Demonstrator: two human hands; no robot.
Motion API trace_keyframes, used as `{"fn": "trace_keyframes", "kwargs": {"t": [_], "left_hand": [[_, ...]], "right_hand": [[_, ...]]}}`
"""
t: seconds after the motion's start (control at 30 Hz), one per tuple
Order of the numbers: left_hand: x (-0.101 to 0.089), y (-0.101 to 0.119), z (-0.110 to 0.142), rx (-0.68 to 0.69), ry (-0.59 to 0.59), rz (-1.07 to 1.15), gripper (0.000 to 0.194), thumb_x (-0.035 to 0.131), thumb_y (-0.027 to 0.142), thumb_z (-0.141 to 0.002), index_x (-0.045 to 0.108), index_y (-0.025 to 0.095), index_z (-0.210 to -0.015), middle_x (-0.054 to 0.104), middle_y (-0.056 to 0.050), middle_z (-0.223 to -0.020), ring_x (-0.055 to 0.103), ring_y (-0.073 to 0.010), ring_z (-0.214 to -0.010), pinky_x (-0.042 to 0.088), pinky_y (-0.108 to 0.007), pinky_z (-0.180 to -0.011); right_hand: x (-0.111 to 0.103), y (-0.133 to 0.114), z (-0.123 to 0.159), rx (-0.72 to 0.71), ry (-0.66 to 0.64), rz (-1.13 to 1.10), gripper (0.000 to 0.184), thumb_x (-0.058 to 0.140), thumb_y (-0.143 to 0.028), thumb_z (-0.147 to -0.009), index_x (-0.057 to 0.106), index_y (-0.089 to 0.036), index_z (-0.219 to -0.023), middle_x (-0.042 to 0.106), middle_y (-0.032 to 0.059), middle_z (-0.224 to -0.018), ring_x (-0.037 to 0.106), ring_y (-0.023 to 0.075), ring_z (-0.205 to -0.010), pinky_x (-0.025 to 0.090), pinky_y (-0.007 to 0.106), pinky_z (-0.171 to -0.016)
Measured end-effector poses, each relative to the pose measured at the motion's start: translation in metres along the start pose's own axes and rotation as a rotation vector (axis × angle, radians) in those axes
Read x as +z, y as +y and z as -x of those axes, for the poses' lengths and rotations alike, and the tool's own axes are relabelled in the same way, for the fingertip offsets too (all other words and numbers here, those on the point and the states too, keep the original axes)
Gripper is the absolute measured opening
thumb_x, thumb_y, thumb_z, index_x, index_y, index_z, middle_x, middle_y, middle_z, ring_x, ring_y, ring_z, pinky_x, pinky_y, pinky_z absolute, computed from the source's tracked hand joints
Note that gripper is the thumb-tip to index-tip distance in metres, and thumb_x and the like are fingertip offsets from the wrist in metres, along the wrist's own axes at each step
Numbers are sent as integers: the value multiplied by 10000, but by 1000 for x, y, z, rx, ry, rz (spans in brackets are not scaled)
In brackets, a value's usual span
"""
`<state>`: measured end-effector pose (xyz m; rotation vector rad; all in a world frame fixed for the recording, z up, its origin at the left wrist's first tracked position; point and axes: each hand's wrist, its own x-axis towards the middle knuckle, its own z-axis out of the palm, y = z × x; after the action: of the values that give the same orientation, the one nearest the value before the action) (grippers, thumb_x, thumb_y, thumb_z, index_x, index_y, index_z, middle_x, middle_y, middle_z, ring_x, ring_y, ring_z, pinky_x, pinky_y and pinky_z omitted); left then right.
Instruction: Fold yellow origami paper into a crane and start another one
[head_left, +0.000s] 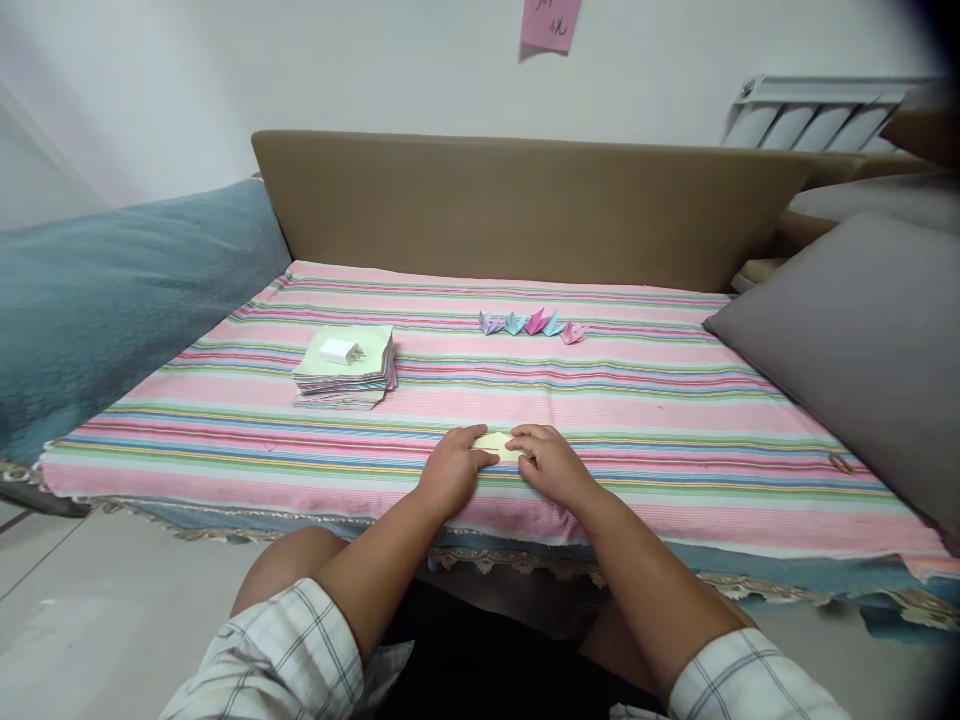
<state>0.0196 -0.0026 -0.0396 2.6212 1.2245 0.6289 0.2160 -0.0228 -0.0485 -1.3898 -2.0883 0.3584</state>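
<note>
A small piece of folded pale-yellow paper lies on the striped cloth in front of me, with a dark line or slit along it. My left hand grips its left end, thumb below and forefinger above. At the right end, my right hand has bent fingers and thumb closed on the paper. Both hands rest low, near the front of the seat, and cover the paper's ends. Beyond them stands a row of several folded paper cranes in purple, blue and pink.
Left of my hands is a stack of square paper with a white plug adapter on top. A grey cushion leans at the right, near a small brown object. The brown backrest closes off the far side; a blue armrest flanks the left.
</note>
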Motion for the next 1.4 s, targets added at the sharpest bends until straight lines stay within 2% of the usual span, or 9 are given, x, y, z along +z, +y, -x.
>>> {"fn": "trace_keyframes", "kwargs": {"t": [0.1, 0.2, 0.3, 0.4, 0.57, 0.77, 1.0, 1.2, 1.4], "left_hand": [[-10, 0, 1, 7, -11, -83, 200, 588, 118, -742, 734, 242, -798, 572, -40, -1231, 521, -256, -1069, 414, -403, -925], [-20, 2, 4, -25, 84, -179, 169, 583, 112, -731, 712, 220, -705, 578, -56, -1227, 521, -276, -1044, 405, -449, -906], [-22, 11, 10, 44, 168, -172, 216, 517, 127, -776, 688, 236, -852, 599, -52, -1198, 535, -248, -995, 403, -452, -888], [-12, 22, 16, 251, 36, -120, 311, 463, 141, -803, 628, 237, -1049, 619, -54, -1152, 548, -209, -962, 424, -395, -874], [10, 31, 24, 257, -8, -181, 403, 436, 152, -832, 517, 196, -1225, 575, -95, -1203, 540, -235, -989, 428, -409, -862], [13, 26, 22, 239, 81, -193, 336, 430, 173, -855, 547, 174, -1169, 596, -108, -1148, 519, -254, -1083, 386, -426, -948], [8, 22, 18, 171, 79, -198, 304, 449, 292, -877, 568, 190, -1137, 588, -118, -1153, 501, -274, -1117, 334, -479, -982], [9, 17, 16, 217, 85, -205, 346, 498, 428, -846, 592, 191, -1079, 582, -114, -1133, 501, -278, -1088, 379, -450, -926], [3, 20, 15, 180, 83, -218, 315, 515, 480, -825, 614, 200, -930, 611, -88, -1096, 516, -264, -1061, 322, -495, -968]], "right_hand": [[-2, -1, 0, 5, -35, 12, 352, 482, -74, -722, 677, -206, -984, 610, 61, -1083, 506, 213, -989, 407, 378, -893], [-3, -2, -1, 18, -52, 14, 369, 479, -70, -725, 673, -209, -1007, 613, 61, -1074, 507, 214, -987, 420, 372, -870], [-4, -3, -1, 19, -59, 10, 380, 487, -59, -713, 670, -210, -1009, 614, 60, -1067, 507, 212, -988, 417, 369, -870], [-2, -2, -2, 12, -48, 12, 362, 501, -59, -709, 671, -204, -994, 616, 60, -1050, 511, 205, -973, 408, 371, -887], [0, -2, 0, 25, -34, 19, 340, 504, -67, -722, 668, -196, -991, 606, 60, -1053, 511, 204, -981, 404, 367, -905], [-5, -8, 2, 60, -39, -25, 274, 457, -115, -812, 661, -180, -983, 604, 76, -1004, 542, 184, -966, 430, 326, -884], [-2, -10, 4, 68, -46, 35, 302, 421, -96, -836, 634, -170, -1038, 614, 86, -972, 544, 193, -961, 430, 337, -873], [3, -2, 1, -16, 21, 65, 269, 435, -84, -806, 627, -196, -959, 539, 87, -1211, 458, 220, -1138, 382, 409, -944], [1, 0, -1, -51, -15, 98, 313, 447, -79, -784, 609, -188, -1028, 605, 72, -1058, 516, 213, -1018, 404, 368, -891]]}}
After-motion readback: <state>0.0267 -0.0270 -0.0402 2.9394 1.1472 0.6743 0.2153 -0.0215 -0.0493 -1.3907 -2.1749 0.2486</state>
